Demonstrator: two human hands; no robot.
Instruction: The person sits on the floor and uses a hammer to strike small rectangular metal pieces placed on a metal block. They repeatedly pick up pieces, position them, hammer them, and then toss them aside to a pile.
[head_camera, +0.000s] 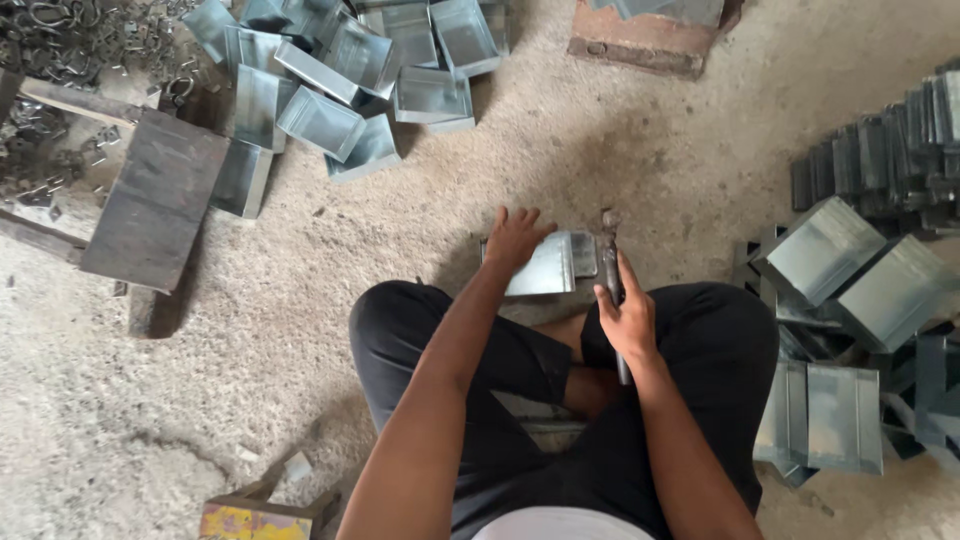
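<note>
Gritty floor (300, 300), left hand (516, 238) pressing sheet-metal piece (545, 270), right hand (628, 322) hiding hammer (611, 262) handle

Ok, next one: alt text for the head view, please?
Seated on a concrete floor, a person presses the left hand flat on a folded sheet-metal piece while the right hand grips a hammer. Piles of similar metal boxes lie ahead and to the right.

A rough concrete floor (600, 130) carries everything. A heap of folded sheet-metal boxes (340, 70) lies at its far edge, beside a dark flat slab (155, 200). More metal boxes (860, 290) pile along its right edge, and one flat sheet-metal piece (545, 268) rests mid-floor.
</note>
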